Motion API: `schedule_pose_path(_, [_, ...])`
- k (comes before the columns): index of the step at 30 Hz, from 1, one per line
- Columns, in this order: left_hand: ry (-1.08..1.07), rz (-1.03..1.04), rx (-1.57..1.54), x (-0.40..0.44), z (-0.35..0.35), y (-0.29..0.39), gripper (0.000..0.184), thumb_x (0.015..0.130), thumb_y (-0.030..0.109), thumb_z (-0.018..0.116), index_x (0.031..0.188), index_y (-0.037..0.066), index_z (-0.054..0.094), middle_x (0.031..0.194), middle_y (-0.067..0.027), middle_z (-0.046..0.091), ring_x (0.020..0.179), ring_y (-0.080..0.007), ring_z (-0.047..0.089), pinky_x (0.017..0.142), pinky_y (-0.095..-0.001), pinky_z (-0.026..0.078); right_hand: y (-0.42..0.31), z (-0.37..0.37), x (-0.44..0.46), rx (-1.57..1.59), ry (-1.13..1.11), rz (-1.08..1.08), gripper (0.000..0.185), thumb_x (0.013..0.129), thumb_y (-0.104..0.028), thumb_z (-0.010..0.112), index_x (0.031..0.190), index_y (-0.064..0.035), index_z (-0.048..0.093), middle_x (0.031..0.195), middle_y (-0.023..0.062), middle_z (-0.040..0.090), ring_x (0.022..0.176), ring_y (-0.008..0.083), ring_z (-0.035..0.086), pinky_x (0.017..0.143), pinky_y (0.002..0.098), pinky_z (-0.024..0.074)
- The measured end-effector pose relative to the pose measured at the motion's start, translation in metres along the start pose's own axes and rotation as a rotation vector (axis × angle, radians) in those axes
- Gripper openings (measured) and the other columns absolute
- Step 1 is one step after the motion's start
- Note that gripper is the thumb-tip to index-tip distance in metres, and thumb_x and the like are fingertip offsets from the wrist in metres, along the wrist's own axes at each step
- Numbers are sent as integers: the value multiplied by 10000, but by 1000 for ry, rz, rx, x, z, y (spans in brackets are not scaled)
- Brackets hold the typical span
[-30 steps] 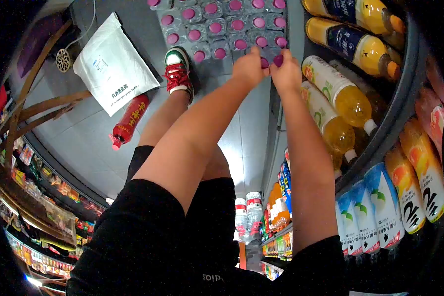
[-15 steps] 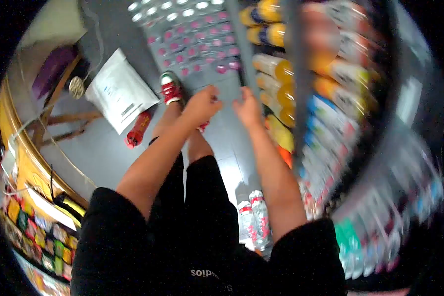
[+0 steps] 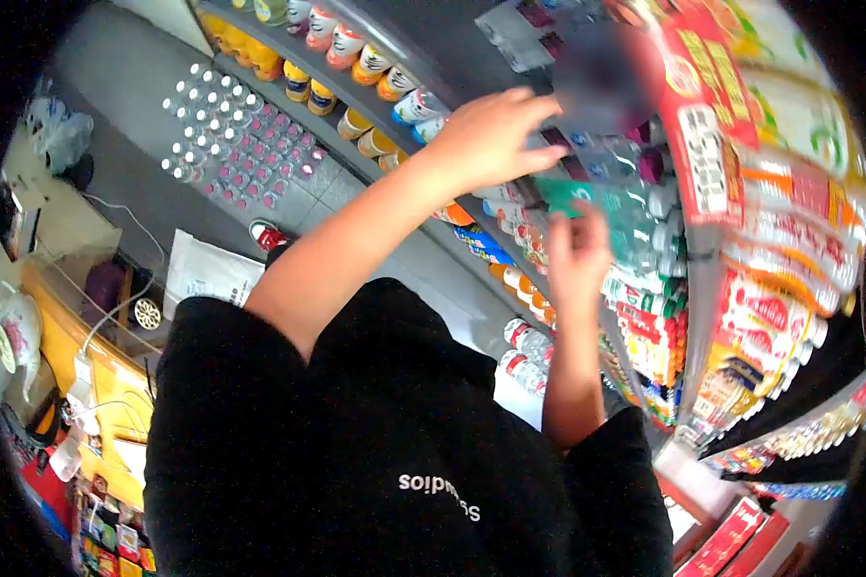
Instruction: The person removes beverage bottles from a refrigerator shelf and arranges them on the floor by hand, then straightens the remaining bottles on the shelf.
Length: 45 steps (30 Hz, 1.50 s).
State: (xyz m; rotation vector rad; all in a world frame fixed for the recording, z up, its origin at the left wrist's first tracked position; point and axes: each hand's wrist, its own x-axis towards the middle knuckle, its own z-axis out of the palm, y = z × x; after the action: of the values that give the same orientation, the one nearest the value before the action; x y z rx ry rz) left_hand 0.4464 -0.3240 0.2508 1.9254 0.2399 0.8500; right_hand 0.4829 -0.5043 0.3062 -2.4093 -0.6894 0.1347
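Observation:
My left hand [image 3: 496, 139] reaches over the drinks shelf with its fingers apart and holds nothing that I can see. Close to its fingertips are clear bottles [image 3: 611, 163] with dark caps, partly blurred. Lower and to the right, my right hand [image 3: 577, 252] is raised with its thumb and fingers apart, the fingers slightly bent. Behind that hand lies a row of green-wrapped bottles [image 3: 630, 231]; I cannot tell whether the fingers touch them. A red and yellow carton [image 3: 698, 125] stands on the shelf just right of my left hand.
Shelves with rows of drink bottles [image 3: 789, 313] rise on the right. On the floor are many bottles with white and pink caps [image 3: 231, 139], a white parcel bag [image 3: 212, 274] and wrapped water bottles [image 3: 526, 356]. A wooden counter [image 3: 96, 337] with cables is at the left.
My view has turned right toward the shelves. Both hands have moved from above the floor to the bottles on the shelf, and the left hand has opened.

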Motion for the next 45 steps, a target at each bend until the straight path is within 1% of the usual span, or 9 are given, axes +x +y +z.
schedule_pose_path(5, [-85, 123, 371, 70, 27, 56, 513, 673, 491, 654, 1041, 137, 611, 920, -147, 620, 871, -293, 610, 732, -402, 498, -19, -51, 34, -155, 254, 8, 539, 773, -277, 630, 1195, -7, 429, 659, 153, 603, 601, 319, 604, 583, 399, 470])
schedule_pose_path(9, [-313, 18, 582, 97, 41, 52, 467, 679, 528, 626, 929, 135, 657, 881, -82, 654, 823, -245, 637, 694, -373, 511, -30, -45, 64, -298, 122, 120, 706, 716, -414, 641, 1249, -9, 416, 1019, 282, 581, 987, 446, 537, 842, 417, 441])
schedule_pose_path(12, [-269, 62, 692, 83, 25, 65, 467, 675, 497, 622, 965, 132, 639, 836, -95, 656, 804, -252, 640, 675, -377, 513, -18, -39, 73, -487, 266, -117, 647, 704, -420, 626, 1221, -64, 469, 975, 226, 616, 953, 415, 568, 822, 424, 454])
schedule_pose_path(20, [-142, 69, 505, 7, -13, 73, 399, 695, 366, 649, 944, 82, 523, 720, -145, 615, 709, -326, 622, 607, -418, 496, -34, -40, 20, -445, 120, -127, 384, 730, -359, 651, 994, -93, 568, 826, 173, 636, 767, 348, 623, 665, 425, 491])
schedule_pose_path(23, [42, -18, 389, -36, -37, 74, 422, 666, 333, 695, 952, 70, 527, 773, -149, 608, 720, -318, 622, 614, -391, 495, -9, -44, -3, -12, 306, -392, 398, 666, -166, 761, 999, -43, 581, 878, 132, 617, 748, 241, 609, 686, 338, 492])
schedule_pose_path(29, [417, -363, 466, -141, -137, 101, 454, 606, 234, 740, 948, 45, 509, 759, -111, 574, 676, -257, 619, 616, -303, 486, -39, -73, -37, 153, -100, -273, 358, 705, -21, 710, 1019, 10, 540, 934, 63, 544, 776, 122, 511, 690, 231, 430])
schedule_pose_path(33, [300, -732, 543, -215, -135, 66, 421, 668, 280, 713, 943, 56, 485, 732, -146, 591, 645, -315, 621, 562, -365, 483, -5, 35, -24, 188, -558, -363, 349, 677, -78, 719, 986, -33, 563, 813, 69, 588, 701, 132, 563, 618, 263, 468])
schedule_pose_path(36, [300, -1024, 519, -270, -111, 21, 461, 690, 307, 701, 992, 58, 458, 733, -158, 594, 677, -333, 622, 582, -404, 484, 15, 133, -34, -58, -699, -469, 359, 681, -234, 694, 982, -83, 567, 885, 158, 617, 753, 341, 612, 660, 395, 499])
schedule_pose_path(45, [418, -1526, 301, -383, -26, -201, 533, 669, 243, 694, 1078, 25, 431, 893, -216, 607, 849, -373, 597, 741, -443, 467, 128, 419, -58, -393, -971, -637, 350, 719, -262, 645, 997, -106, 502, 840, 159, 588, 735, 365, 602, 616, 468, 482])
